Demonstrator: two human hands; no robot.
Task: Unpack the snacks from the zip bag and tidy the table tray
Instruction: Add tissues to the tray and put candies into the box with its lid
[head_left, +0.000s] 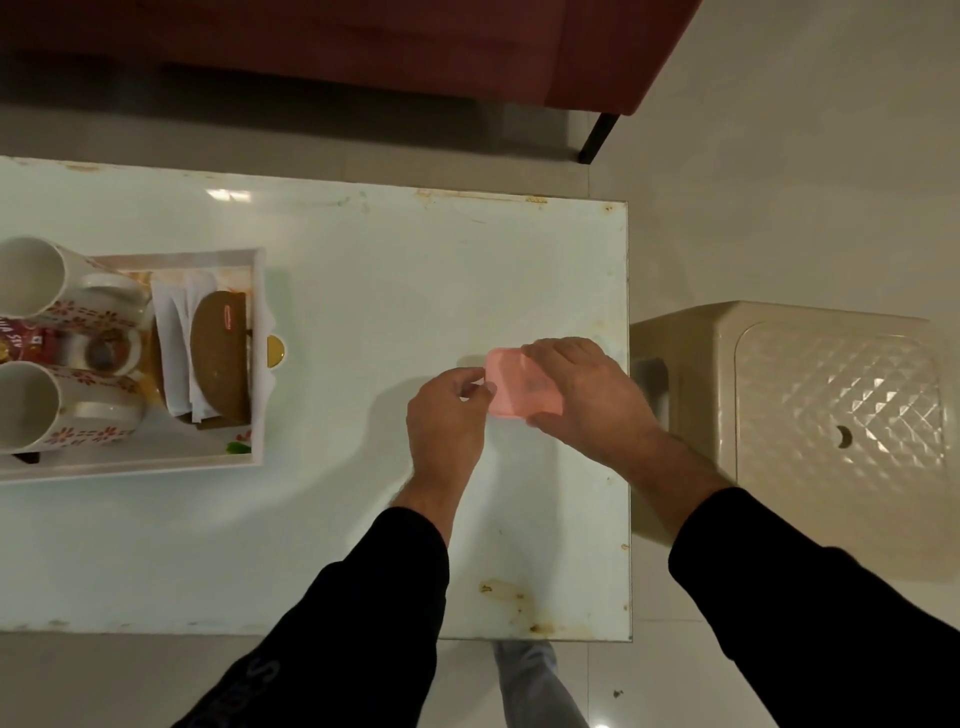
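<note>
Small pink translucent zip bag lies on the glossy white tabletop, well right of the white rectangular tray, near the tabletop's right edge. Left hand pinches the bag's left edge between thumb and fingertips. Right hand grips the bag's right side, fingers curled over it (contents not readable). In the tray: two white floral ceramic mugs at its left, white paper napkins and a brown oval pouch at its right. A cream plastic stool stands right of the tray, past the tabletop.

"SEV" on red packet
</note>
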